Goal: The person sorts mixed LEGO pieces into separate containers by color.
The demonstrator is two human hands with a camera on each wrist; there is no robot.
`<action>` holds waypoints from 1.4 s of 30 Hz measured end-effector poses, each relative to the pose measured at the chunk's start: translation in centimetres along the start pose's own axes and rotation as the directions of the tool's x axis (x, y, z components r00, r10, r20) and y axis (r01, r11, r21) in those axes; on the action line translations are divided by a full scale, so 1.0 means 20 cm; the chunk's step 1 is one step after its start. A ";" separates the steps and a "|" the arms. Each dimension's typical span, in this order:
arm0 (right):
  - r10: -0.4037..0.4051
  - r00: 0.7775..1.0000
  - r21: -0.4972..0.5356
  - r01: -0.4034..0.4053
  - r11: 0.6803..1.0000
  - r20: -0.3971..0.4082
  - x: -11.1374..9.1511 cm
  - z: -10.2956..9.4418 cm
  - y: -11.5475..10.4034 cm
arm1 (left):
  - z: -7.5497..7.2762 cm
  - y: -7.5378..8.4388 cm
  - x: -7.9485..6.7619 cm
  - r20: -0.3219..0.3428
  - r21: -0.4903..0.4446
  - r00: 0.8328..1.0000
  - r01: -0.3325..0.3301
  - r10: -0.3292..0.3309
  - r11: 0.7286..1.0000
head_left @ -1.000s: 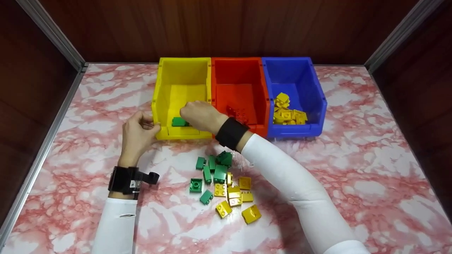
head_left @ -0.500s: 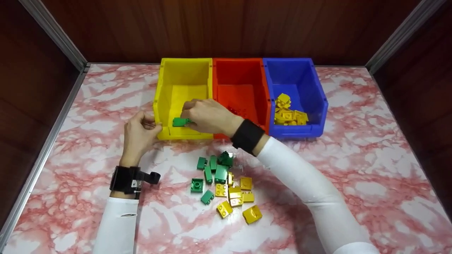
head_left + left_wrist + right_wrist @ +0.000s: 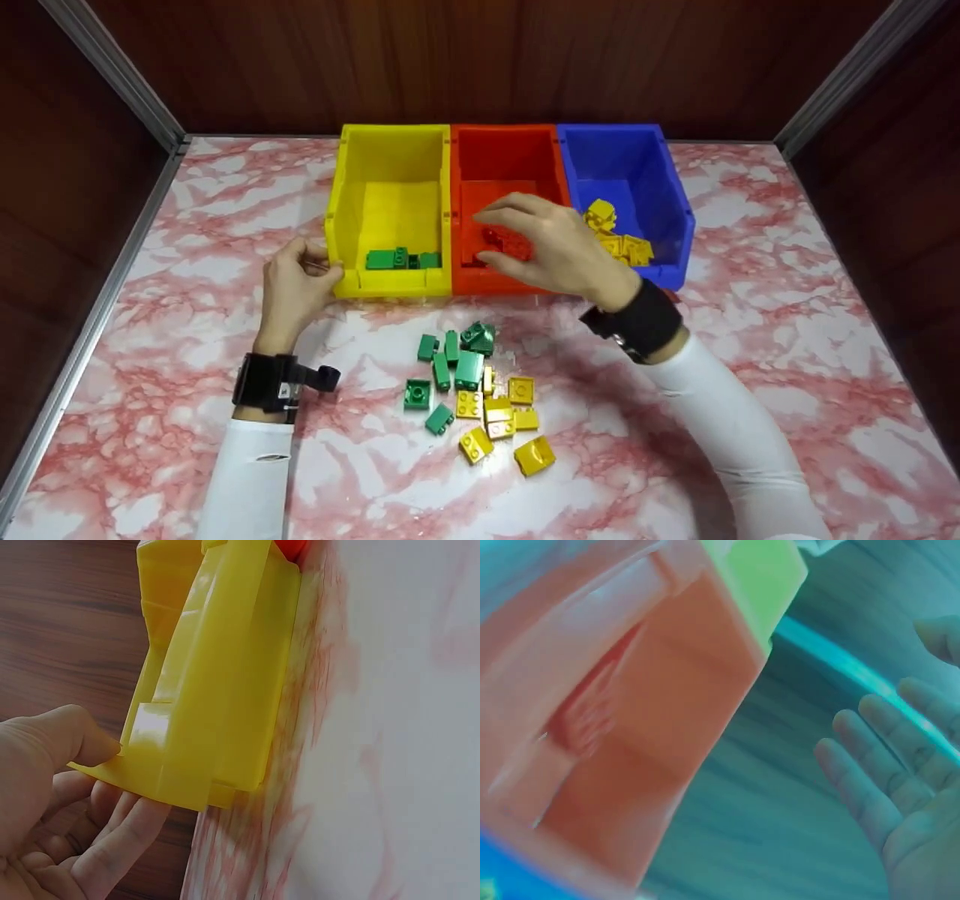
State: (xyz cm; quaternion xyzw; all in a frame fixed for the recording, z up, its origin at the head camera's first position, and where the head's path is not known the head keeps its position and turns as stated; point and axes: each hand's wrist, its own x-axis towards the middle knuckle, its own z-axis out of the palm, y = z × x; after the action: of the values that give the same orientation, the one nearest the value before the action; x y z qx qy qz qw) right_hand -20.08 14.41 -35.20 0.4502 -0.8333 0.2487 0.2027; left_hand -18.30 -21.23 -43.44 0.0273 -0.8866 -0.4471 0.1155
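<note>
Right hand point(image 3: 555, 244) swings off the yellow bin point(image 3: 390, 282)

It hangs over the red bin point(image 3: 508, 152), fingers loosely apart, holding nothing — so the green bricks point(image 3: 381, 259) lying in the yellow bin look let go, I'd say. Meanwhile the left hand point(image 3: 291, 295) pinches the yellow bin's front corner. Out on the desk point(image 3: 367, 480), loose green bricks point(image 3: 469, 370) sit beside yellow bricks point(image 3: 475, 445) — work seemingly part done.

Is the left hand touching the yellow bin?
Touching. The left wrist view shows the left hand pinching the edge of the yellow bin between thumb and fingers.
</note>
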 end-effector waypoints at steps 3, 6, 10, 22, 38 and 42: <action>0.105 0.992 -0.026 -0.107 0.994 -0.067 -0.12 -0.06 0.07 | 0.01 0.00 0.00 0.001 -0.008 1.000 -0.003 0.003 1.000; 0.251 0.959 -0.028 -0.257 0.966 -0.129 -0.24 -0.13 0.14 | 0.01 -0.01 0.00 -0.001 -0.011 1.000 -0.010 0.010 1.000; 0.415 0.881 0.030 -0.420 0.907 -0.226 -0.37 -0.21 0.22 | 0.01 -0.01 0.00 -0.003 -0.008 1.000 -0.014 0.014 1.000; 0.706 0.552 0.198 -0.708 0.678 -0.443 -0.65 -0.35 0.36 | 0.01 0.00 -0.01 -0.004 -0.011 1.000 0.003 -0.003 1.000; 0.913 0.343 0.433 -0.805 0.406 -0.219 -0.85 -0.37 0.49 | 0.00 0.01 -0.01 0.006 -0.015 1.000 0.027 -0.027 1.000; 0.926 0.328 0.407 -0.832 0.376 -0.185 -0.86 -0.36 0.49 | 0.00 0.01 -0.01 0.004 -0.013 1.000 0.028 -0.028 1.000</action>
State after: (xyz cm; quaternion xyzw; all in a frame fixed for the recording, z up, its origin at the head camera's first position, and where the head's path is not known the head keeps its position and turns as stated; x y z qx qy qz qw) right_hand -18.89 34.44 -41.41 -0.1160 -0.8477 0.4992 0.1369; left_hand -18.08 -21.11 -43.26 0.0383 -0.8835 -0.4543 0.1079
